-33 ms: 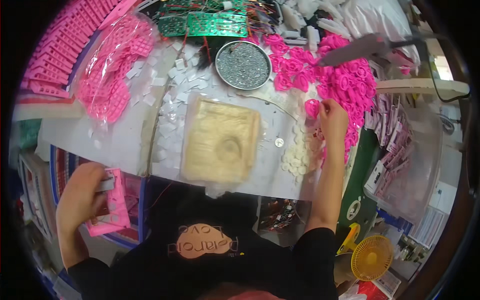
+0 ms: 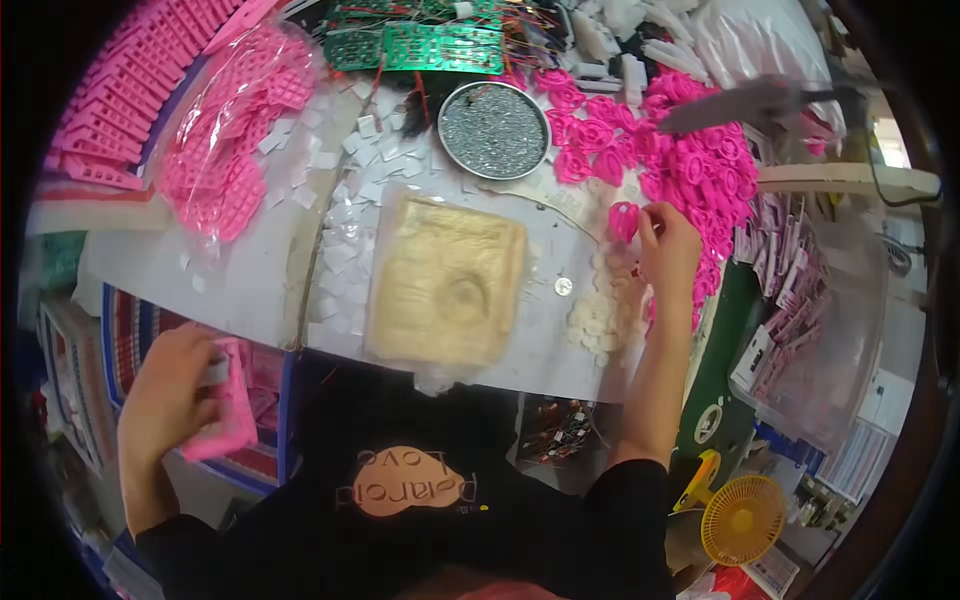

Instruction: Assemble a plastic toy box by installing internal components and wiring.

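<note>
My left hand (image 2: 178,392), low at the left beyond the table's front edge, grips a pink plastic casing (image 2: 232,405). A small grey-white part shows by its fingers, and motion blurs the casing. Over the right of the table, my right hand (image 2: 668,245) pinches a small pink plastic piece (image 2: 623,221) with a pale spot on it. Beside that hand lie a heap of pink ring-like pieces (image 2: 705,165) and a pile of small whitish discs (image 2: 593,325). A yellowish, film-wrapped block (image 2: 445,285) with a round hollow rests mid-table.
A round dish of tiny metal parts (image 2: 494,130) stands behind the block, near green circuit boards (image 2: 415,48). A grey tool (image 2: 735,103) hangs over the pink heap. White squares (image 2: 345,265) and bagged pink parts (image 2: 225,130) lie left. A yellow fan (image 2: 743,520) stands lower right.
The pink casing has tilted in my left hand, so its open face shows less. The small pink piece at my right fingertips has turned slightly. The whole view has shifted a little.
</note>
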The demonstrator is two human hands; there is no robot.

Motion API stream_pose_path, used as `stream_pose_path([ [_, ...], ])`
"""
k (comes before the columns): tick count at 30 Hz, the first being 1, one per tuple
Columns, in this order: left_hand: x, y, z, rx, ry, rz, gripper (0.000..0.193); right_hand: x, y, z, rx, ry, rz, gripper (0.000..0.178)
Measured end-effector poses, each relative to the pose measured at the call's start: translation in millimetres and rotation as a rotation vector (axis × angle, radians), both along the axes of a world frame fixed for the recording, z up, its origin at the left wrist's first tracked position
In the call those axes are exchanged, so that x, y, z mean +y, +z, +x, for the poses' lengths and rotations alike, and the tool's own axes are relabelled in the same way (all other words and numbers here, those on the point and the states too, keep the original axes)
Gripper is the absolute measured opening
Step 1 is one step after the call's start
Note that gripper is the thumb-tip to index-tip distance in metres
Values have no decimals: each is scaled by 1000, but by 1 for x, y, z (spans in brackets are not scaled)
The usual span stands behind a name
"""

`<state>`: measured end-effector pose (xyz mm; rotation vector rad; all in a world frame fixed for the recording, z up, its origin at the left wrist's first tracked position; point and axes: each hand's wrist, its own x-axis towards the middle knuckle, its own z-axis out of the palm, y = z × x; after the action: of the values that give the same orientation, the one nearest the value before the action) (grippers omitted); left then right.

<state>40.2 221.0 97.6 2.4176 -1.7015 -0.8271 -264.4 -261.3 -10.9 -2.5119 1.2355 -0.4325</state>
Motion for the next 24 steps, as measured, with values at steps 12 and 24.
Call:
stream_pose_path([
  [12,-148,-126,-93,236,-422,-579,55,165,-16,64,70,590,-60,11],
  [24,-186,-88,1,621,-221,-281,55,160,6,68,179,626,87,11],
])
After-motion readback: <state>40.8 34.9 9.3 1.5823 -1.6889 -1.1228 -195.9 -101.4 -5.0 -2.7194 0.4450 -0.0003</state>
